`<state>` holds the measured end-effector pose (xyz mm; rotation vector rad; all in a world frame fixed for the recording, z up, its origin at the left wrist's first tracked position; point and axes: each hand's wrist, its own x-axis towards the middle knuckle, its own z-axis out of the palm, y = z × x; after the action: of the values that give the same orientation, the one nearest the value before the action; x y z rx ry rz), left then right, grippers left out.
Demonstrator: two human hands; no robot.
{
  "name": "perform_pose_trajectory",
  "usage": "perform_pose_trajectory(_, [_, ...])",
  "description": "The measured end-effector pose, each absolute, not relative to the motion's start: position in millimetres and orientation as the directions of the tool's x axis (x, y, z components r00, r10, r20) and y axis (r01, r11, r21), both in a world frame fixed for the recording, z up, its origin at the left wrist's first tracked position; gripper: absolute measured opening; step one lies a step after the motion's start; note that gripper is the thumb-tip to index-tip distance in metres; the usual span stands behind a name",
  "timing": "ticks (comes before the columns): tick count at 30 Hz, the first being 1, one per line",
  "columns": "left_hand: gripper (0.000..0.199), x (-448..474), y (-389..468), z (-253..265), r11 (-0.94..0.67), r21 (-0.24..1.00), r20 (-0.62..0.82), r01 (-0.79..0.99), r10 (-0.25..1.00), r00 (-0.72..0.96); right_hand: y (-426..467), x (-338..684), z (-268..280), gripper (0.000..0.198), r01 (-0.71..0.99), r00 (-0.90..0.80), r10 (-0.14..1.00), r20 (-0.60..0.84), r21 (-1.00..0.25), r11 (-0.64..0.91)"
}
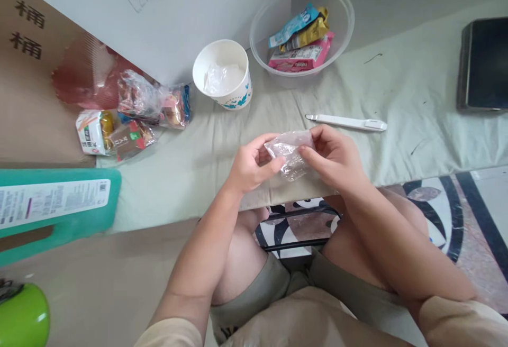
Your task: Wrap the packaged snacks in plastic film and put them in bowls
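A crinkled clear plastic wrapper (292, 157) is stretched between my two hands, just above the near edge of the cloth. My left hand (254, 164) pinches its left side between thumb and fingers. On the right side, my right hand (331, 155) grips it the same way, thumb on top. Whether anything lies inside the wrapper I cannot tell. Beyond my hands stands a white paper cup (234, 93) with blue marks, holding crumpled clear plastic. A white utility knife (346, 122) lies flat past my right hand, its tip pointing left.
Behind the cup, a clear plastic bowl (344, 45) holds several snack packets. Wrapped snacks (137, 109) lie in a pile beside a red plate (85, 74) at left. A black box-like object (484, 64) sits at right. A green container (111, 193) stands at left.
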<state>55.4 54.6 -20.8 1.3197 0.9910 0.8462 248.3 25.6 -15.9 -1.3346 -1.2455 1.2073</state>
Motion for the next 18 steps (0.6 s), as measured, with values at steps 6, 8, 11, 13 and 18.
perform_pose_trajectory(6, [0.028,55,58,-27,0.111,0.993,-0.119,0.045,0.958,0.260,31,246,-14,0.018,-0.077,0.057,0.998,-0.031,-0.997,-0.027])
perform_pose_trajectory(8, [0.033,49,58,-30,0.057,0.998,-0.060,0.021,0.978,0.198,32,248,-15,0.014,-0.082,0.069,0.997,-0.035,-0.996,-0.029])
perform_pose_trajectory(11, [0.036,34,60,-33,-0.062,0.998,0.062,0.000,0.996,0.059,32,252,-18,0.008,-0.087,0.080,0.995,-0.058,-0.995,-0.051])
perform_pose_trajectory(13, [0.033,20,69,-25,-0.193,0.981,0.194,0.025,0.979,-0.065,32,254,-21,0.008,-0.106,0.072,0.995,-0.074,-0.992,-0.066])
perform_pose_trajectory(18, [0.031,-5,123,41,-0.472,0.768,0.600,0.432,0.766,-0.230,30,255,-26,0.010,-0.121,0.049,0.997,-0.054,-0.992,-0.048])
